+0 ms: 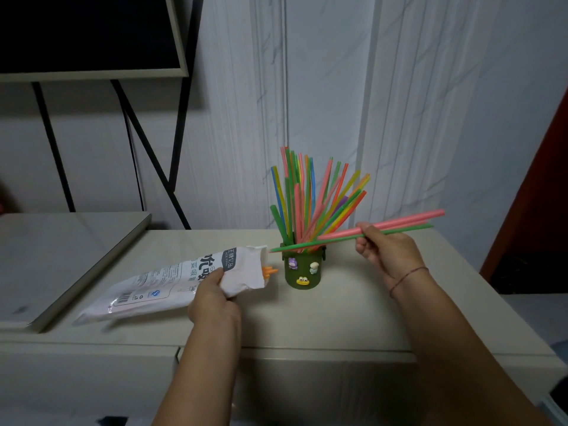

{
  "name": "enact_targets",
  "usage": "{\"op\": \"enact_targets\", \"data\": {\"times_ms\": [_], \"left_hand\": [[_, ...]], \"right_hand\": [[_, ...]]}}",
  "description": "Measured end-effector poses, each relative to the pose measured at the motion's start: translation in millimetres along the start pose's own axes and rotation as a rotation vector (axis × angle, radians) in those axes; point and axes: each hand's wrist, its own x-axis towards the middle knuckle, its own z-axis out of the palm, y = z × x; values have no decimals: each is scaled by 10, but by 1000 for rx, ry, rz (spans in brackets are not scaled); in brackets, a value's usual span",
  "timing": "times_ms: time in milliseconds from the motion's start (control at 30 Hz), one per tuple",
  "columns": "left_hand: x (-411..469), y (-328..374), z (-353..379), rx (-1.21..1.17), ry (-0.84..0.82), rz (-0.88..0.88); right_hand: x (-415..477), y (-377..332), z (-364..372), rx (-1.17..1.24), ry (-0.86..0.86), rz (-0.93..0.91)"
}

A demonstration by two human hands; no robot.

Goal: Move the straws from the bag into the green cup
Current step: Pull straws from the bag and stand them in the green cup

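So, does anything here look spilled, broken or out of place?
Nothing spilled or broken. The straws in the green cup fan out untidily, a few orange straws poke from the bag, and the right hand holds pink and green straws sideways by the cup.

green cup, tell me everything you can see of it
The green cup is a dark green cylinder with purple, white and yellow charms on its front. It stands upright on the table, packed with coloured straws that fan out above its rim. The bag lies just left of it; neither the left hand nor the right hand touches it.
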Motion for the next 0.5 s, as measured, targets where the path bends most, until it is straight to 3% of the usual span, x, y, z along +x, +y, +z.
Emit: {"op": "enact_targets", "data": {"times_ms": [233, 500], "left_hand": [[-15, -19, 5, 65, 23, 3], [-67, -1, 27, 58, 17, -4]], "right_hand": [[60, -38, -58, -132, 81, -196], [75, -26, -51, -315, 105, -291]]}}
